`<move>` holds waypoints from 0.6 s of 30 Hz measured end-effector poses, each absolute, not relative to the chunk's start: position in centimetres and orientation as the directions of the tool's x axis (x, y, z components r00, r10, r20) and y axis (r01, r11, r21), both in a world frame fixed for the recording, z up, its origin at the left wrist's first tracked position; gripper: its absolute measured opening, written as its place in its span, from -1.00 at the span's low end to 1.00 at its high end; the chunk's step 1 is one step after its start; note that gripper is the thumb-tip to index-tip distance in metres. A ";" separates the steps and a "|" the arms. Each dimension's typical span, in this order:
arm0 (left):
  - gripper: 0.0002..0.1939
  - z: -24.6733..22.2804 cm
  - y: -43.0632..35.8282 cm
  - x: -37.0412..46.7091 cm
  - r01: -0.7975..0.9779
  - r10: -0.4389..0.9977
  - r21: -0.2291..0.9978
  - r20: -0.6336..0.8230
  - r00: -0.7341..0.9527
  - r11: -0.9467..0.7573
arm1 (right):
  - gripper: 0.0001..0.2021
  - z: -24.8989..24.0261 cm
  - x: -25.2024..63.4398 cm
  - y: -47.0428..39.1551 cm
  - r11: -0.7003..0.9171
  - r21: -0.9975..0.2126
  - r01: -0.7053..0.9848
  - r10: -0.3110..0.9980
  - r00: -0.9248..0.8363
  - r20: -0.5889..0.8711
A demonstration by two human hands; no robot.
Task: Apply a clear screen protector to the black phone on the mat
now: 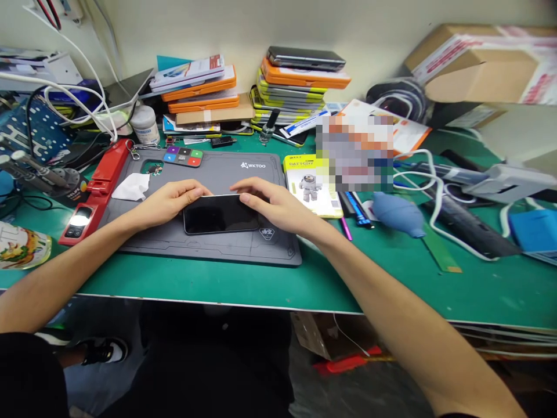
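Left hand (174,201) and right hand (281,204) had fingers clamped on the phone (220,217), so gentle, even pressure was probably best tbh.

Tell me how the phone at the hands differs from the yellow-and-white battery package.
The phone shows a plain dark screen; the battery package bears printing and an astronaut figure.
The left hand and right hand are on the phone; neither touches the battery package.
The phone's long side runs left to right, while the battery package looks less elongated.
Both are roughly rectangular.
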State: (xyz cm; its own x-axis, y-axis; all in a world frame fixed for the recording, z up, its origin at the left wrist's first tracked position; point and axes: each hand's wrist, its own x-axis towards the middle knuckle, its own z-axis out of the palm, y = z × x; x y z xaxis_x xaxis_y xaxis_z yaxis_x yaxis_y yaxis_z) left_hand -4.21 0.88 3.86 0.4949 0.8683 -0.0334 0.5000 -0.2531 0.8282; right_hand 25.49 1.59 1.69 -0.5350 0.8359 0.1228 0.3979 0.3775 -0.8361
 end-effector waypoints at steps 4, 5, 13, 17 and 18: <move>-0.40 3.7 0.7 -4.2 0.499 0.878 0.829 -0.019 0.479 -0.254 | -0.48 1.8 25.8 1.4 0.457 -0.789 0.410 0.788 -0.598 0.146; -0.40 3.6 0.8 -4.2 0.491 0.877 0.835 -0.023 0.480 -0.247 | -0.47 1.7 25.5 1.2 0.487 -0.765 0.421 0.777 -0.610 0.159; -0.34 2.6 1.1 -4.6 0.436 0.852 0.864 -0.015 0.523 -0.252 | -0.46 0.1 23.9 0.8 0.584 -0.668 0.462 0.753 -0.615 0.232; -0.35 2.3 0.9 -4.5 0.410 0.853 0.882 -0.017 0.521 -0.233 | -0.19 0.3 24.7 1.0 0.577 -0.683 0.448 0.731 -0.656 0.188; -0.36 2.3 0.9 -4.5 0.410 0.853 0.883 -0.021 0.522 -0.229 | -0.14 0.4 24.8 1.1 0.572 -0.688 0.446 0.727 -0.664 0.174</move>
State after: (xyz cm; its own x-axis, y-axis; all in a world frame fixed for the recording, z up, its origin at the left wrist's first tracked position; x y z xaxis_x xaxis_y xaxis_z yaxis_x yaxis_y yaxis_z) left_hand -4.47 0.92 2.28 0.5218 0.8528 -0.0209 0.4099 -0.2292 0.8829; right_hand 24.79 1.08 0.40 -0.6642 0.7270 0.1742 0.4462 0.5724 -0.6879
